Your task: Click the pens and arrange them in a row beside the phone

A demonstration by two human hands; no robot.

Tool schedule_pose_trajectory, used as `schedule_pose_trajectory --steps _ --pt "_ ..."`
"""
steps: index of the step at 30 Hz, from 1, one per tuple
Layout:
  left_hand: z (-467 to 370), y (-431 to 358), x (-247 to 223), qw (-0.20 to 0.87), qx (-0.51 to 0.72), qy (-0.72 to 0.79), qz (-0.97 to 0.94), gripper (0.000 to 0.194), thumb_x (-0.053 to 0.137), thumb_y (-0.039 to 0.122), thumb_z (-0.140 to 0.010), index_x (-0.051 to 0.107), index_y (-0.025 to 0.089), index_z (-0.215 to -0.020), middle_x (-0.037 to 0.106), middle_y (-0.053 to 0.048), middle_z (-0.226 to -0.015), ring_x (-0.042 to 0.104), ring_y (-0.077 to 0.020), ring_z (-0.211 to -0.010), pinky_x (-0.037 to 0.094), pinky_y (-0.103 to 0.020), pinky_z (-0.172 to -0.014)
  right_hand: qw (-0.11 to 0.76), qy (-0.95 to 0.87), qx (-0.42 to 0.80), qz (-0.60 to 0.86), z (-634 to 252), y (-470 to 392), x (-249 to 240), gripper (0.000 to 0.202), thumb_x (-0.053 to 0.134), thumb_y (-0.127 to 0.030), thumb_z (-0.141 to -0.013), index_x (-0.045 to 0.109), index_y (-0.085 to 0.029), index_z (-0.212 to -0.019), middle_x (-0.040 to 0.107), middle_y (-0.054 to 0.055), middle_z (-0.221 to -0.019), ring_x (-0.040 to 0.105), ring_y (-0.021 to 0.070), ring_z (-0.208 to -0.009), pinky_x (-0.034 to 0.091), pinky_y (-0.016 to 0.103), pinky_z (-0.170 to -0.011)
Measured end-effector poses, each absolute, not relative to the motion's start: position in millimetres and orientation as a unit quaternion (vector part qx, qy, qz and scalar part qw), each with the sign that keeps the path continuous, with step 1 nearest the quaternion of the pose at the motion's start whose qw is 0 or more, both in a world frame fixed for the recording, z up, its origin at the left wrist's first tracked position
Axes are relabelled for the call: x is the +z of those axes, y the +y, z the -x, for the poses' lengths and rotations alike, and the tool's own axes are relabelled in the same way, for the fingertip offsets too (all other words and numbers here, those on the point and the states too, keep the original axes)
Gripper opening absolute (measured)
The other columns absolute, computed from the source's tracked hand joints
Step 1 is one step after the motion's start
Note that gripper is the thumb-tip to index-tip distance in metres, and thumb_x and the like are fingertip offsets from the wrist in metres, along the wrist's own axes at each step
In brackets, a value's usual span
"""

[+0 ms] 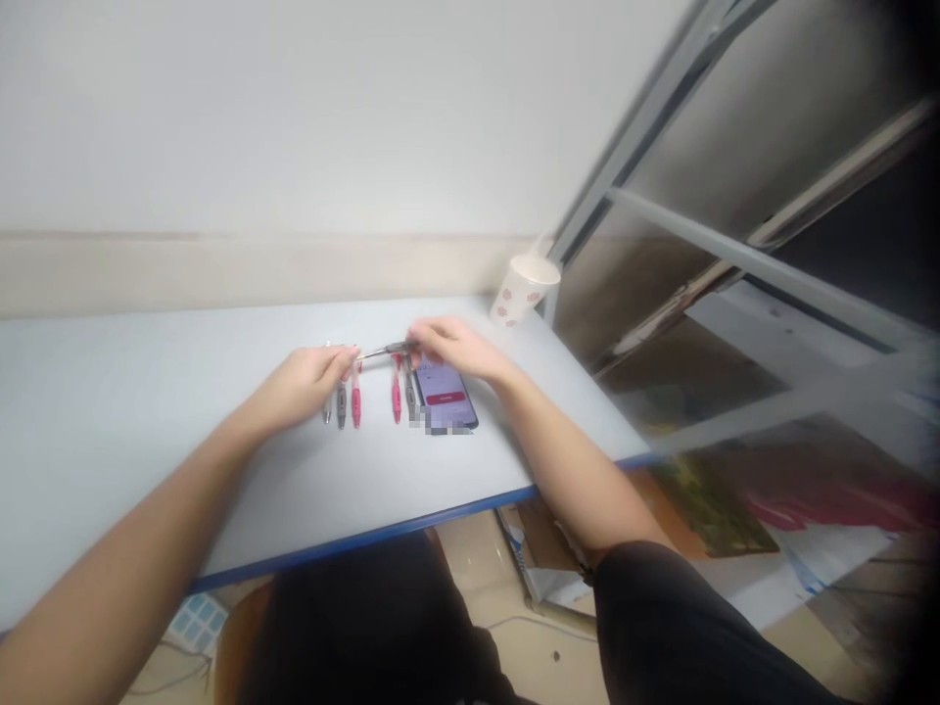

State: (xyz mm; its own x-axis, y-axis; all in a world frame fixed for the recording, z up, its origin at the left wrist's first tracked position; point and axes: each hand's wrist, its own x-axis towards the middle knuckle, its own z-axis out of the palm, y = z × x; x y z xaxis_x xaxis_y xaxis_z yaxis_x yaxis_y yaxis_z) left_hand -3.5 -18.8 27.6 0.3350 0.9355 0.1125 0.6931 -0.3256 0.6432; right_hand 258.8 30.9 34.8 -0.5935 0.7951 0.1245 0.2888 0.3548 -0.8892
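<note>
A pen (386, 351) with a dark grip is held crosswise above the table between my two hands. My right hand (451, 345) is closed on its dark end. The thin, pale end meets the pinched fingertips of my left hand (312, 382). Below my left hand lie a dark pen with a shiny tip (327, 415), a grey pen (342, 407) and a pink pen (356, 406), their far ends partly covered. Another pink pen (397, 399) and a second grey pen (410, 397) lie beside a phone (446, 399) with a lit screen, under my right hand.
On the light table (352, 490), a white cup (523, 287) with reddish marks stands at the back right. A wall (294, 127) rises behind. A grey metal frame (682, 235) runs along the right side, with boxes and sheets below it. The table's front edge is blue.
</note>
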Motion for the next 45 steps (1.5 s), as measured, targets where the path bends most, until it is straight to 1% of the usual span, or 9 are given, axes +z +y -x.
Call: schedule_pose_trajectory --steps 2,5,10,14,18,25,29,40,45 --pt "3.8 -19.0 27.1 0.253 0.242 0.527 -0.775 0.052 0.037 0.055 -0.106 0.055 0.022 -0.07 0.057 0.001 -0.062 0.05 -0.0175 -0.06 0.037 -0.03 -0.064 0.284 -0.777 0.437 0.354 -258.4 31.3 35.1 0.042 0.062 -0.055 -0.1 0.061 -0.018 -0.08 0.067 0.002 -0.073 0.057 0.0135 -0.067 0.043 0.028 -0.066" --pt "4.6 -18.0 24.8 0.252 0.254 0.527 -0.771 0.053 0.037 0.056 -0.106 0.054 0.022 -0.07 0.057 0.001 -0.062 0.051 -0.0176 -0.06 0.037 -0.03 -0.064 0.322 -0.767 0.445 0.333 -258.4 33.7 34.4 0.036 0.081 -0.05 -0.087 0.064 -0.018 -0.091 0.07 0.002 -0.082 0.06 0.0141 -0.071 0.044 0.028 -0.066" --pt "5.2 -16.4 22.9 0.27 0.278 0.52 -0.761 0.05 0.038 0.052 -0.106 0.057 0.021 -0.072 0.061 0.0 -0.067 0.054 -0.0177 -0.063 0.04 -0.029 -0.064 0.317 -0.751 0.43 0.389 -260.0 35.5 35.4 0.045 0.063 -0.054 -0.098 0.06 -0.017 -0.072 0.062 0.0 -0.068 0.049 0.0104 -0.06 0.039 0.027 -0.062" --pt "3.8 -18.6 24.6 0.313 0.286 0.503 -0.753 0.042 0.048 0.053 -0.101 0.061 0.021 -0.078 0.061 0.0 -0.069 0.054 -0.0167 -0.061 0.042 -0.028 -0.061 0.395 -0.691 0.491 0.355 -256.1 37.4 32.7 0.029 0.076 -0.044 -0.089 0.068 -0.017 -0.086 0.067 0.001 -0.077 0.049 0.0097 -0.062 0.039 0.026 -0.059" --pt "1.8 -21.4 25.1 0.353 0.309 0.51 -0.721 0.033 0.052 0.056 -0.1 0.059 0.024 -0.098 0.056 0.005 -0.06 0.049 -0.0152 -0.049 0.038 -0.026 -0.052 0.465 -0.614 0.544 0.332 -248.5 41.4 25.3 0.029 0.081 -0.04 -0.082 0.071 -0.019 -0.098 0.07 0.001 -0.088 0.052 0.01 -0.064 0.041 0.025 -0.058" --pt "3.3 -18.2 17.5 0.32 0.314 0.516 -0.73 0.034 0.05 0.057 -0.101 0.058 0.024 -0.097 0.056 0.004 -0.064 0.053 -0.0161 -0.055 0.042 -0.028 -0.057 0.56 -0.556 0.518 0.331 -245.4 45.2 21.7 0.033 0.083 -0.044 -0.077 0.065 -0.019 -0.088 0.064 -0.001 -0.078 0.059 0.0115 -0.067 0.045 0.025 -0.059" --pt "4.4 -14.9 12.6 0.294 0.318 0.526 -0.732 0.038 0.047 0.057 -0.102 0.062 0.023 -0.1 0.058 0.002 -0.068 0.055 -0.0173 -0.059 0.043 -0.03 -0.06 0.591 -0.559 0.476 0.333 -247.3 47.1 23.8 0.036 0.081 -0.046 -0.077 0.065 -0.019 -0.093 0.064 -0.002 -0.076 0.058 0.0116 -0.064 0.045 0.026 -0.057" --pt "-0.4 -19.7 15.5 0.317 0.322 0.52 -0.725 0.038 0.048 0.057 -0.103 0.063 0.022 -0.103 0.058 0.003 -0.067 0.053 -0.0155 -0.054 0.043 -0.029 -0.057 0.559 -0.562 0.489 0.365 -253.5 51.0 23.4 0.04 0.082 -0.045 -0.075 0.065 -0.018 -0.098 0.066 -0.002 -0.075 0.059 0.0116 -0.063 0.049 0.027 -0.06" --pt "-6.6 -23.5 18.2 0.336 0.328 0.498 -0.73 0.039 0.046 0.055 -0.103 0.066 0.02 -0.103 0.062 0.001 -0.071 0.056 -0.0155 -0.058 0.043 -0.028 -0.058 0.459 -0.614 0.537 0.352 -254.4 45.1 26.3 0.038 0.084 -0.043 -0.077 0.067 -0.017 -0.099 0.069 0.0 -0.071 0.062 0.0132 -0.065 0.051 0.028 -0.065"
